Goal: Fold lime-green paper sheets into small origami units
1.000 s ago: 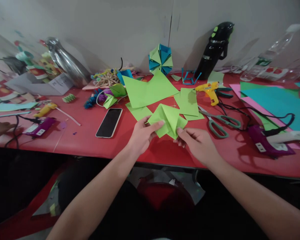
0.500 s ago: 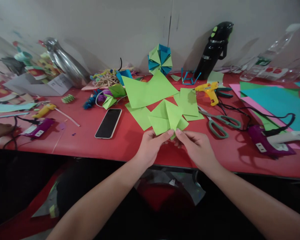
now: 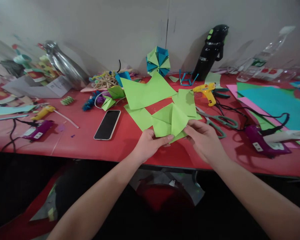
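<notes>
A folded light-green paper [image 3: 168,120] is held between my two hands above the front of the red table [image 3: 130,150]. My left hand [image 3: 152,143] pinches its lower left edge, thumb on top. The right side of the paper is gripped by my right hand [image 3: 200,136]. Flat green sheets [image 3: 146,91] lie behind it, and another green sheet [image 3: 186,100] is at its back right. A green and blue folded-paper ball [image 3: 158,61] stands near the wall.
A phone [image 3: 107,125] lies left of my hands. To the right are green-handled scissors [image 3: 221,133], a yellow glue gun [image 3: 206,92], a purple power strip [image 3: 265,143] and coloured sheets [image 3: 272,103]. A black bottle [image 3: 210,55] and a steel flask [image 3: 65,65] stand behind.
My right hand has moved right, away from my left thumb, and now holds the paper's right side. The folded paper has opened wider. The co-worker's hand at the far left has left the view.
</notes>
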Motion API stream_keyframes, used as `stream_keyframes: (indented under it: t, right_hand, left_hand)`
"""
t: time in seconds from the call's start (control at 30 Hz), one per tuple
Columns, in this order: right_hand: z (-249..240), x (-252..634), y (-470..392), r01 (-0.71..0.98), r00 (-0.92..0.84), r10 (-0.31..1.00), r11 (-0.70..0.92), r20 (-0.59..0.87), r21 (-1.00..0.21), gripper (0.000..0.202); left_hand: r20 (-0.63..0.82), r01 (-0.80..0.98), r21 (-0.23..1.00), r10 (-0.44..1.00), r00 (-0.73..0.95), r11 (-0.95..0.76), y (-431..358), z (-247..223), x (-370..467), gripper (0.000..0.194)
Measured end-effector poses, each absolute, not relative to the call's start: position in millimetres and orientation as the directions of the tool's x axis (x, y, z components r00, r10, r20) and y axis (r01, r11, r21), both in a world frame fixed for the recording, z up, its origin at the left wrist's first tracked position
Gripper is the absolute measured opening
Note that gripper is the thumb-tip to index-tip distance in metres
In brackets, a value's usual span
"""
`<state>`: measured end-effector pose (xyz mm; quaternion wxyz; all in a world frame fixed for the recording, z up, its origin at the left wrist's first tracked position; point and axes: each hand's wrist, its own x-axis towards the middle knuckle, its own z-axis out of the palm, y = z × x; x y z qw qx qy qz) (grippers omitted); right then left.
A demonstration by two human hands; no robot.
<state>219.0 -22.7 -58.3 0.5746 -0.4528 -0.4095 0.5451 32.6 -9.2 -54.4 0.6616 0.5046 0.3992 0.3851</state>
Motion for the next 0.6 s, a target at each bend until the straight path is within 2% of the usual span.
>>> stream_keyframes:
  t: [0.3, 0.47, 0.6]
  right_hand:
    - [-59, 210, -25, -0.443, 0.175, 0.973, -0.062, -0.154, -0.894, 0.011]
    - [-61, 214, -23, -0.384, 0.252, 0.960, -0.015, -0.120, -0.923, 0.009]
    - [-57, 221, -22, -0.247, 0.122, 0.987, -0.073, -0.106, -0.966, 0.015]
  left_hand:
    - [-0.144, -0.178, 0.957, 0.909, 0.391, 0.228, -16, -59, 44, 0.028]
    - [-0.162, -0.190, 0.948, 0.904, 0.397, 0.254, -17, -57, 46, 0.027]
    - [-0.207, -0.189, 0.937, 0.902, 0.379, 0.294, -16, -56, 40, 0.031]
